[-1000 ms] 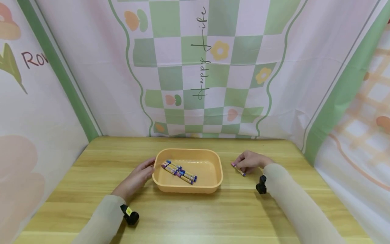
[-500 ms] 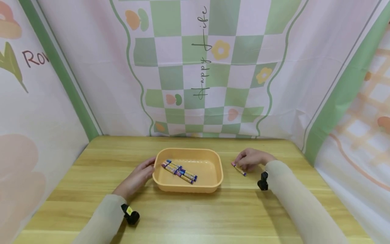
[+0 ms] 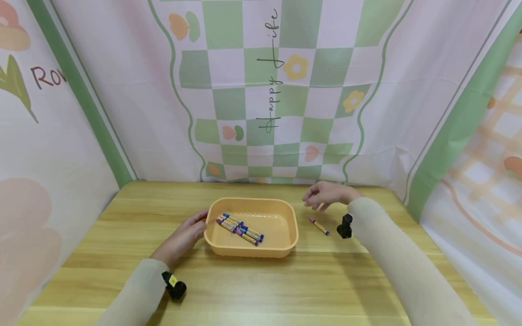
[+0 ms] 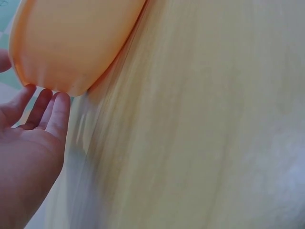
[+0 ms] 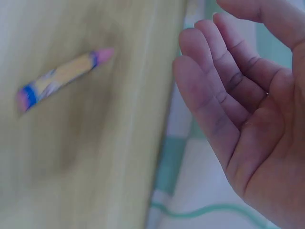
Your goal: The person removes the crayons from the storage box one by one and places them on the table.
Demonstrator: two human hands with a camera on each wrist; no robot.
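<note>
Risen from the crayon (image 3: 319,226), the right hand (image 3: 327,194) has its grip apart, left hand (image 3: 184,235) touches the tray (image 3: 251,252) loosely; release seems done, next probably needs new pinch.

Stretching forward with left arm (image 3: 131,294) and right arm (image 3: 408,267), both sleeved. Extending the left hand (image 3: 181,240) forward and inward, spreading its relaxed fingers (image 4: 58,117) slightly. Hovering with the right hand (image 3: 329,194), pointing it leftward, loosely curving its fingers (image 5: 205,102) side by side.
</note>
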